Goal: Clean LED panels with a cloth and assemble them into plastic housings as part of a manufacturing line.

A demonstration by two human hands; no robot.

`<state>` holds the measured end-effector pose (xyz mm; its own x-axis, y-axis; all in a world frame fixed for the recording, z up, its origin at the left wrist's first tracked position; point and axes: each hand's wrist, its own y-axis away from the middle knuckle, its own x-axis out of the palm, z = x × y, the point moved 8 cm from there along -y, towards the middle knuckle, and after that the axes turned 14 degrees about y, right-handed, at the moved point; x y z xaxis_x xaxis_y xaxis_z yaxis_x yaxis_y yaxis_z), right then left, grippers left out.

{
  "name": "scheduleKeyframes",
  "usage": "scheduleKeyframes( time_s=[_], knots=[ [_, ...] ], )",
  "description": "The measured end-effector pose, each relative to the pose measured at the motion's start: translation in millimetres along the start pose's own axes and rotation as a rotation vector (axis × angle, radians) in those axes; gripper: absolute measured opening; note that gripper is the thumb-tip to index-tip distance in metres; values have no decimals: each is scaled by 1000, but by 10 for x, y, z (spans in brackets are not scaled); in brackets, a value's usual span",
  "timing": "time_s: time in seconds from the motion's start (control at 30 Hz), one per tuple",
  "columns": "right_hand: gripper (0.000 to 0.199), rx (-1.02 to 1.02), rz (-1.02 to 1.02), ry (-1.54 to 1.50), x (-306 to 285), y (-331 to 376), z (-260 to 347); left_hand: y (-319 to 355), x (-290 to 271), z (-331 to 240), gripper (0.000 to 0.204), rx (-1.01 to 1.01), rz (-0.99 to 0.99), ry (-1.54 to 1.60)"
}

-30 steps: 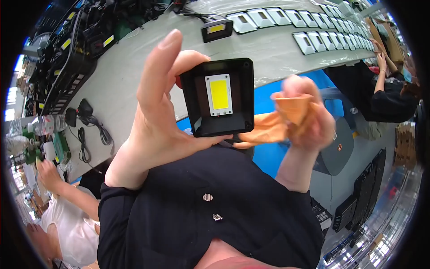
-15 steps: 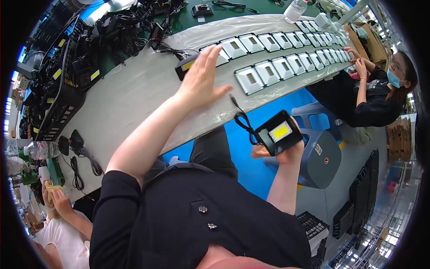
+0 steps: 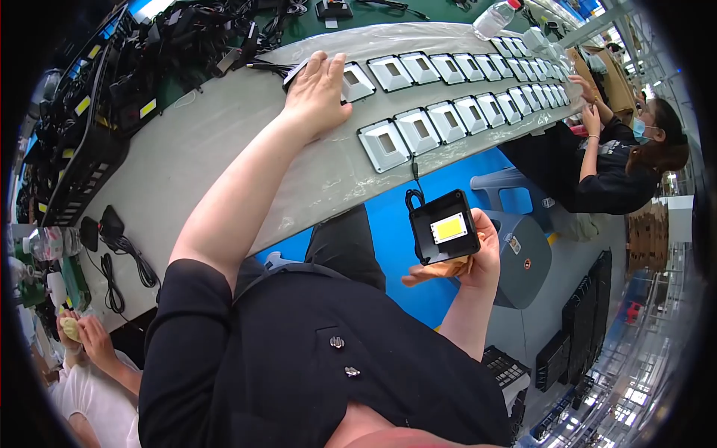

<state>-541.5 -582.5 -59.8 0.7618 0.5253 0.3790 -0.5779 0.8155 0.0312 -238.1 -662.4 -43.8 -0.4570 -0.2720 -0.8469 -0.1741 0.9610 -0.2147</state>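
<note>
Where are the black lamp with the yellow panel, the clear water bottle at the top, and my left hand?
black lamp (image 3: 446,227), head view, on its yellow panel.
water bottle (image 3: 494,18), head view, on its clear body.
left hand (image 3: 316,88), head view, on its back, resting on the table.

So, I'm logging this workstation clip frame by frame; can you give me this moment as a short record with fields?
left hand: palm down on the long bench, over the near end of the reflector rows
right hand: holds a black square lamp module with a yellow panel, plus an orange cloth
bench: two rows of silver square reflectors
lamp cable: black, coiled at the module's upper left
nearby: a seated person in black at the bench's far end
</note>
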Motion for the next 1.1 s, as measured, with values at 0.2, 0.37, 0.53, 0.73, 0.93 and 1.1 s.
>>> scheduleKeyframes(
  time_s=[0.2,0.37,0.53,0.73,0.93,1.1],
  knots=[
    [16,11,125,13,366,60,86,-44,61,80,89,-63,164,4],
    [12,-26,37,46,537,116,100,359,-130,82,84,32,144,51],
    [7,132,-116,352,880,-109,-44,1033,-449,238,85,195,116,70],
    [8,64,-116,997,1657,-385,-263,1919,-898,423,88,83,98,154],
    [15,27,0,1205,2262,-603,-527,2615,-1033,831,92,-105,-10,300],
    [14,58,95,1199,2560,-680,-663,2837,-1186,902,104,-47,-170,350]
  ],
)
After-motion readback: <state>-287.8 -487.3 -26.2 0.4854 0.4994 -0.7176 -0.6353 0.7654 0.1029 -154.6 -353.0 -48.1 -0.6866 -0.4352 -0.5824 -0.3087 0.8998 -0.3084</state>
